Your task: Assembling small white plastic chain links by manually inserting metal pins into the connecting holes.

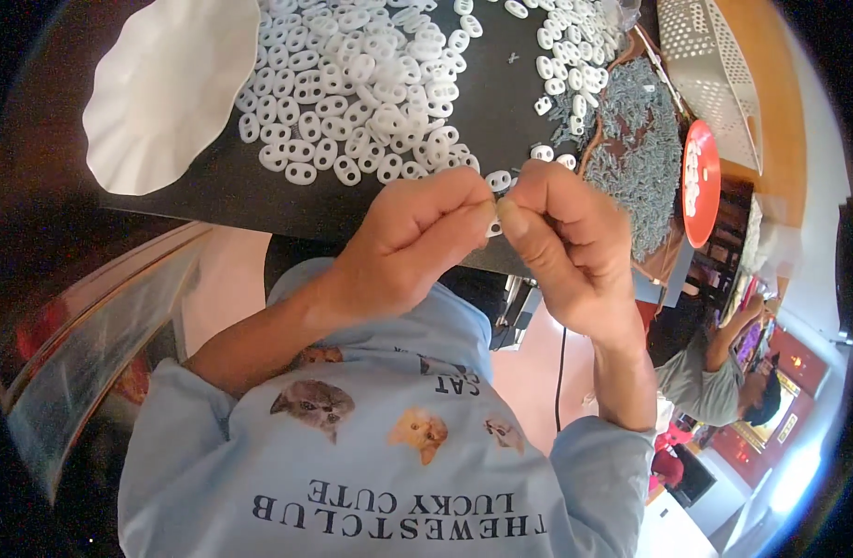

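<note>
In front of my chest, at the table's near edge, both hands meet fingertip to fingertip. My left hand (408,237) is closed in a pinch on a small white oval piece with two holes (494,228), mostly covered by the fingers. Touching the same spot, my right hand (580,246) is pinched too; whatever lies between its fingertips is hidden. Just beyond the hands spreads a large heap of similar white two-hole pieces (352,112). To the right lies a wide pile of tiny grey bits (636,158), too small to make out singly.
A white wavy-edged tray (171,93) sits at the left of the black table (506,88). At the right are a red dish (708,191) holding white pieces and a white perforated basket (710,65). Another person (710,386) is farther off at the right.
</note>
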`<move>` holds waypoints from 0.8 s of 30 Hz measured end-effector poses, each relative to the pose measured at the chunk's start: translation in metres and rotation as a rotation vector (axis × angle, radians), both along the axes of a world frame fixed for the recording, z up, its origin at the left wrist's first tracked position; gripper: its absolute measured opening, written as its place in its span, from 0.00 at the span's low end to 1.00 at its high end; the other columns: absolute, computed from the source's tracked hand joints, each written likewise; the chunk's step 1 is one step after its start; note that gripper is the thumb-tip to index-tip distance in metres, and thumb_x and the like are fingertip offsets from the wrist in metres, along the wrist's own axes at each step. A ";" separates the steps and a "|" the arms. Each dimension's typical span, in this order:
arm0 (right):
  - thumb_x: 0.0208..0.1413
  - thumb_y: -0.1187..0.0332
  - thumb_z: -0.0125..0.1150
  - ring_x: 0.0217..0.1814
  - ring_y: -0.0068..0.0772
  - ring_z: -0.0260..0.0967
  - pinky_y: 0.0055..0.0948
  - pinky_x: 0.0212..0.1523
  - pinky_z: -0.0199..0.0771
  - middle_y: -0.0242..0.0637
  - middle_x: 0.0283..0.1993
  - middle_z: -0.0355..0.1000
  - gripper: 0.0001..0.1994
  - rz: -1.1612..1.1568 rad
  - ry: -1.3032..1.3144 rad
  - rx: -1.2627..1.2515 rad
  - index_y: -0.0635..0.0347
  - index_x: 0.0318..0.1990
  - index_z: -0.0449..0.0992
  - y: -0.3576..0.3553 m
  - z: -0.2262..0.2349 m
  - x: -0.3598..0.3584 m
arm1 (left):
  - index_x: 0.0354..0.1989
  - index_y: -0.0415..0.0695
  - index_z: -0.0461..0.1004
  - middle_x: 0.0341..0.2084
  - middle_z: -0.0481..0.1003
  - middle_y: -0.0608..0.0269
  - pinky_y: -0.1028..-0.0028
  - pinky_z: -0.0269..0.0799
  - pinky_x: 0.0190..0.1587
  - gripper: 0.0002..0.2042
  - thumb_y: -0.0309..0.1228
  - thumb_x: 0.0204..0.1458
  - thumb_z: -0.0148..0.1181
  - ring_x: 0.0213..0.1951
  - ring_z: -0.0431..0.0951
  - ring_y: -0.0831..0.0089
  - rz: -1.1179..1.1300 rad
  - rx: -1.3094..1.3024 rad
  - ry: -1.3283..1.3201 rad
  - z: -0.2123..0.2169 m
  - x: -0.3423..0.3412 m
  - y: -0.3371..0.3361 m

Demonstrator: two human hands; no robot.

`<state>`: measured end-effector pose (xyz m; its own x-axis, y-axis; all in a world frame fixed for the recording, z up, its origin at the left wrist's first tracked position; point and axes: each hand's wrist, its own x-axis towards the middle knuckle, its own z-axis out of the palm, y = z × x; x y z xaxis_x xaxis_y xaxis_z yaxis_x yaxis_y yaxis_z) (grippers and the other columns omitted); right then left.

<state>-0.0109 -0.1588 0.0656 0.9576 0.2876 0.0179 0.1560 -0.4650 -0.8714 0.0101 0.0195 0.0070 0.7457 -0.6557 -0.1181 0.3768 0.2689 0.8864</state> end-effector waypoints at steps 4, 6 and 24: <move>0.59 0.74 0.53 0.29 0.22 0.57 0.22 0.30 0.58 0.30 0.25 0.61 0.04 0.115 -0.015 -0.110 0.66 0.34 0.70 -0.019 0.011 0.017 | 0.32 0.41 0.69 0.20 0.64 0.75 0.84 0.53 0.25 0.08 0.32 0.60 0.49 0.23 0.59 0.88 0.001 -0.051 -0.102 -0.006 0.000 -0.001; 0.59 0.74 0.52 0.30 0.23 0.59 0.23 0.32 0.61 0.31 0.26 0.62 0.04 0.092 -0.033 -0.174 0.66 0.35 0.70 -0.038 0.013 0.033 | 0.31 0.40 0.69 0.21 0.65 0.74 0.84 0.55 0.26 0.08 0.31 0.59 0.49 0.23 0.60 0.88 -0.041 -0.044 0.035 0.000 0.003 -0.002; 0.55 0.71 0.58 0.34 0.41 0.73 0.32 0.35 0.71 0.44 0.34 0.73 0.08 0.013 -0.375 -0.739 0.62 0.40 0.72 -0.061 -0.022 0.098 | 0.28 0.38 0.69 0.19 0.67 0.68 0.79 0.59 0.25 0.09 0.30 0.58 0.49 0.22 0.64 0.83 -0.011 -0.008 -0.203 -0.007 0.009 -0.006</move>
